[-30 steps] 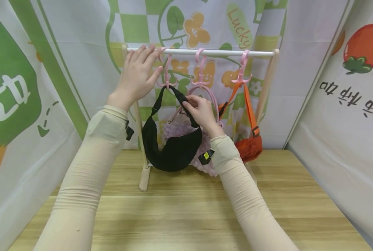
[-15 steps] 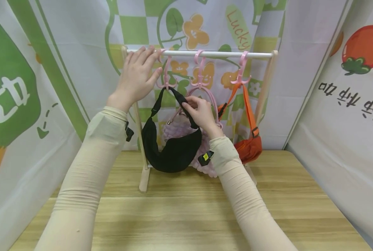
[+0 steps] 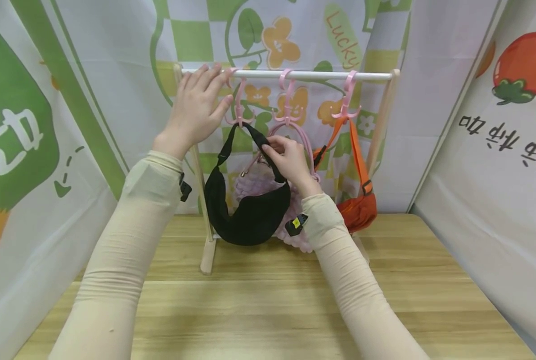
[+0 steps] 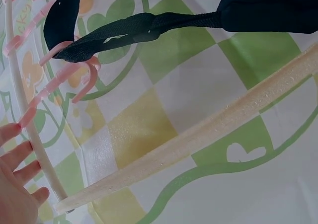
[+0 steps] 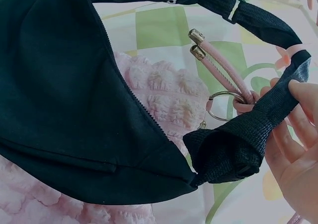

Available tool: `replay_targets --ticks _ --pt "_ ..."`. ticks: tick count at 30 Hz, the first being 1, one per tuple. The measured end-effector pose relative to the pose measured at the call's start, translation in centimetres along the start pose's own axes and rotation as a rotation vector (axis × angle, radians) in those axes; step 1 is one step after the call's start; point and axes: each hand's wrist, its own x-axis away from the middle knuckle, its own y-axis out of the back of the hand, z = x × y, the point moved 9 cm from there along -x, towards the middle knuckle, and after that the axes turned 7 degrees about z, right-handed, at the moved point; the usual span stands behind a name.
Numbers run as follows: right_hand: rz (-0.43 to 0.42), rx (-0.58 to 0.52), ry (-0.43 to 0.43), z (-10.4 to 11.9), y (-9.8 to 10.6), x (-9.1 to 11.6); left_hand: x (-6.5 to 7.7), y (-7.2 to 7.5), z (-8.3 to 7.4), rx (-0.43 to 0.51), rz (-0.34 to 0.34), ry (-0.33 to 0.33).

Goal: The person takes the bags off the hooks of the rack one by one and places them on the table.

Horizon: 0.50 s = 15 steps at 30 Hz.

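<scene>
The left hand (image 3: pixel 196 111) touched the rail (image 3: pixel 319 76) near its left end, fingers extended; the right hand (image 3: pixel 292 162) pinched the strap (image 5: pixel 282 97) of the black bag (image 3: pixel 251 220) below 1 pink hook (image 3: pixel 238 102).

Lilac bag (image 3: pixel 255 185) left of an orange bag (image 3: pixel 360 211), wood-grain table (image 3: pixel 268 310), backdrop (image 3: pixel 193 40) with orange flowers (image 3: pixel 280 45)

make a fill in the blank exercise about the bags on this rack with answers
The right hand holds the strap of the ____ bag.
The left hand touches the rack's ____ top bar.
The visible hooks are all ____.
In the head view, the orange bag hangs nearest the rack's ____ end.

Missing words: black; white; pink; right
</scene>
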Motion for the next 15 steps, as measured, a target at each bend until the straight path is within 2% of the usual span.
replay_targets --ticks 15 --pt "0.01 -0.001 -0.01 0.24 0.27 0.25 -0.01 0.03 -0.06 -0.023 0.025 -0.002"
